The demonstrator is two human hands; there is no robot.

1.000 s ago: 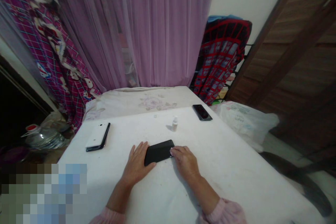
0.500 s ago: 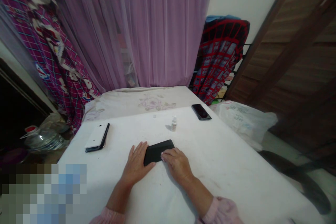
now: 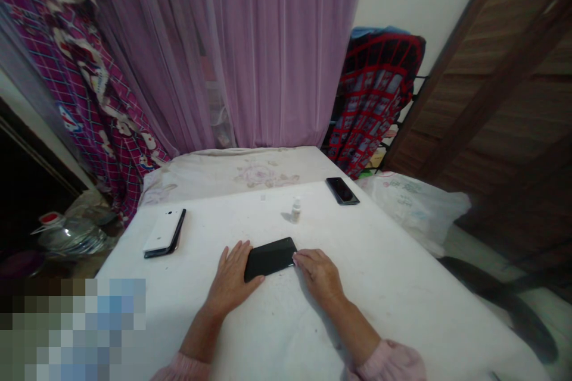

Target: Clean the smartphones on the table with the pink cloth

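A dark smartphone [image 3: 273, 257] lies flat on the white-covered table, slightly tilted up to the right. My left hand [image 3: 230, 277] holds its left end, thumb along the near edge and fingers at the far side. At the right end, my right hand [image 3: 320, 277] has its fingers pinched together by the phone's edge. A small pale bit shows at those fingertips, too small to name. Beyond the phone stands a small white bottle [image 3: 295, 211], upright.
Stacked phones, a white one [image 3: 164, 231] on top, lie at the left. Another dark phone [image 3: 342, 190] rests near the right edge. A tiny clear piece [image 3: 263, 197] is on the tablecloth [image 3: 384, 286]. Purple curtains [image 3: 277, 53] hang behind; a plastic bag [image 3: 415, 205] sits at the right.
My right hand has slid right across the phone to its right end, uncovering more of the dark surface. My left hand has stayed in place.
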